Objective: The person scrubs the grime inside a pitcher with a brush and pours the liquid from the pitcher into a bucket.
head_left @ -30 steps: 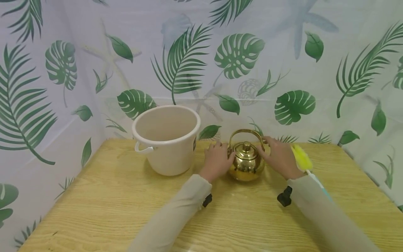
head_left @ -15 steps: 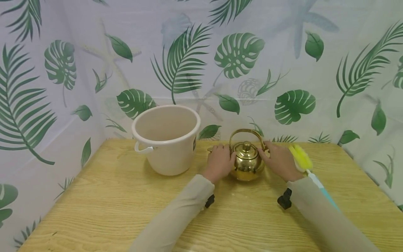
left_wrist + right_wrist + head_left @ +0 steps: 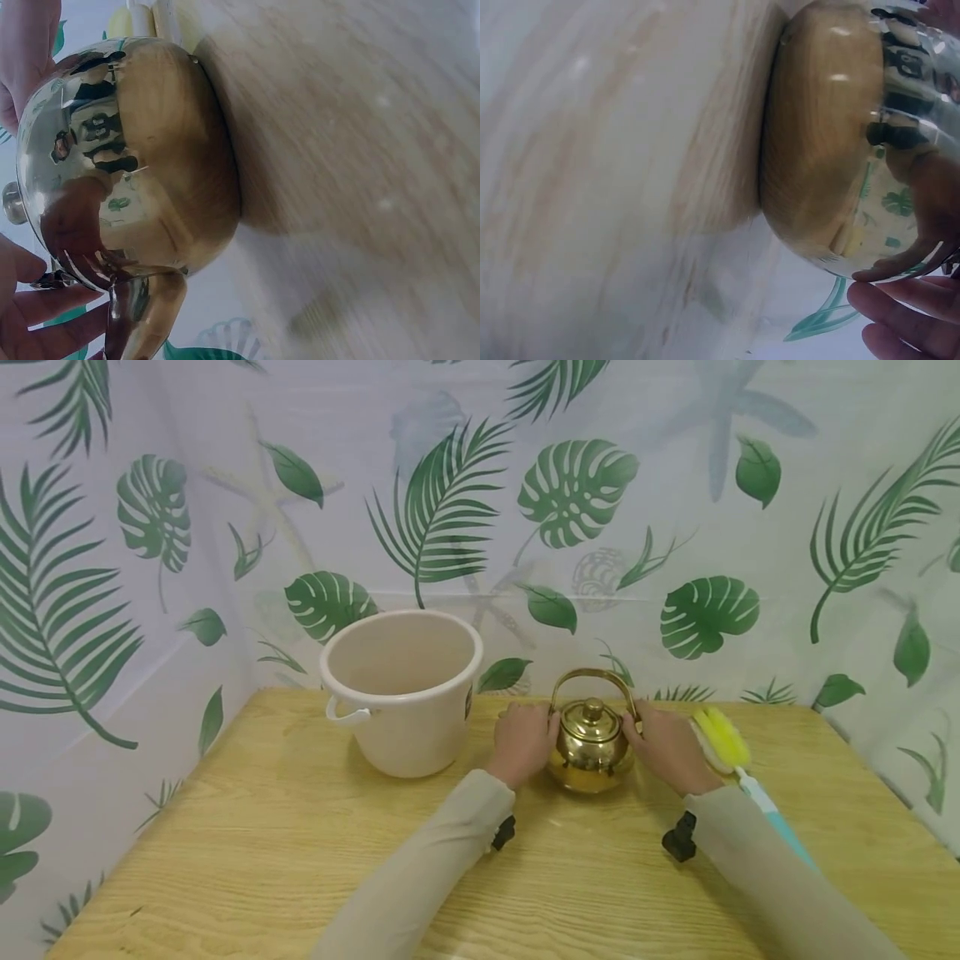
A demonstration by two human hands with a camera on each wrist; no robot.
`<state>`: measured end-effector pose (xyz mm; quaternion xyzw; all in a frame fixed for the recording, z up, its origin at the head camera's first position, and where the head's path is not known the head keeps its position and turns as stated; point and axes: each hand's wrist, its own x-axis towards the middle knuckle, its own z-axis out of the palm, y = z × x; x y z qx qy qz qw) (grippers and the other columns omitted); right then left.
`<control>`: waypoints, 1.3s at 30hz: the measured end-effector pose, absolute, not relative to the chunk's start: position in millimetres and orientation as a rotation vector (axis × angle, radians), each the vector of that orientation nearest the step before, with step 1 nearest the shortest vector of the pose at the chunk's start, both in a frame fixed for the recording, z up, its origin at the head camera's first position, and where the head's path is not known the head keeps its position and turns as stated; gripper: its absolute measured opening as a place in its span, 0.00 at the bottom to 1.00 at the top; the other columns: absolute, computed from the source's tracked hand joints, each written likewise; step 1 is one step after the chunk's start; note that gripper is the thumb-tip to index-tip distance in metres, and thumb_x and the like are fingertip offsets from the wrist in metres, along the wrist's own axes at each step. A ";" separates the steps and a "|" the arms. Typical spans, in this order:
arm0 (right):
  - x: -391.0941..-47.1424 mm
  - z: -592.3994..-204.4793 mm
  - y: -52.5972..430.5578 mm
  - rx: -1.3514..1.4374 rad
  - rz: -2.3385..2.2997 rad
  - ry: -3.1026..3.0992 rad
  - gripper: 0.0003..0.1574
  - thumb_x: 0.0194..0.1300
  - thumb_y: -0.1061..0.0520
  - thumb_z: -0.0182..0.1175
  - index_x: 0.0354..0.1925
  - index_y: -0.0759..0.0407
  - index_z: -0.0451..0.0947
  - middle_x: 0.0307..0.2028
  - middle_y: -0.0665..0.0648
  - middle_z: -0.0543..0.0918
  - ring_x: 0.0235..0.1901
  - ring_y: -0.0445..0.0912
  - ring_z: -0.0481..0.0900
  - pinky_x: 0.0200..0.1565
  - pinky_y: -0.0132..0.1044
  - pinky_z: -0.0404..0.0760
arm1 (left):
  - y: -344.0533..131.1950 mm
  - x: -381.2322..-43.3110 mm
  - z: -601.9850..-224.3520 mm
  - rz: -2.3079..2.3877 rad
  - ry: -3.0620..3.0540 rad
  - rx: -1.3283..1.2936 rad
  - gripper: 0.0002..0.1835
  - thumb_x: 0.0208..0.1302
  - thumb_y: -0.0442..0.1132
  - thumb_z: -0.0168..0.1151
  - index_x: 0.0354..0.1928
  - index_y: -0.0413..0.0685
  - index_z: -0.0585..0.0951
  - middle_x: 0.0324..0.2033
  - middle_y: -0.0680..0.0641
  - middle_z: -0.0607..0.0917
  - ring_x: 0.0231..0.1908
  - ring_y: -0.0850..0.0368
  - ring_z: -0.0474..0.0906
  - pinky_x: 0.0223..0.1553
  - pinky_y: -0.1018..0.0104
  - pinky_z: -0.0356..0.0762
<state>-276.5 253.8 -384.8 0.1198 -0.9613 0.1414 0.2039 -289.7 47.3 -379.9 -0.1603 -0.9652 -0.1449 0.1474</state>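
A shiny brass teapot (image 3: 591, 758) with a knobbed lid and an arched handle stands upright on the wooden table (image 3: 300, 852). My left hand (image 3: 521, 745) grips it at the spout side, thumb against the body. On the opposite side, my right hand (image 3: 667, 748) holds it near the foot of the handle, with the thumb in front. In the left wrist view, fingers (image 3: 64, 330) lie behind the spout (image 3: 146, 307). In the right wrist view, curved fingertips (image 3: 900, 311) meet the teapot's polished wall (image 3: 821, 142). The thumb there is hidden.
Left of the teapot stands a cream plastic bucket (image 3: 408, 731) with its white handle (image 3: 347, 717) hanging down. Beside my right forearm lies a brush with a yellow head (image 3: 722, 739) and blue-white stick. A leaf-patterned cloth (image 3: 450, 510) hangs behind the table.
My left hand has shifted slightly right, its fingers drawing in from spread to curled. My right-hand fingers have curled in too. The teapot stays on the table; the view has shifted slightly.
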 end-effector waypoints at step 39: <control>-223.8 -375.1 247.1 0.364 0.461 -2.702 0.14 0.69 0.59 0.46 0.35 0.69 0.72 0.14 0.53 0.69 0.13 0.42 0.62 0.17 0.32 0.61 | 38.3 -230.3 -362.7 -0.419 -2.785 -0.548 0.20 0.71 0.48 0.48 0.21 0.51 0.75 0.18 0.52 0.80 0.26 0.53 0.78 0.40 0.61 0.75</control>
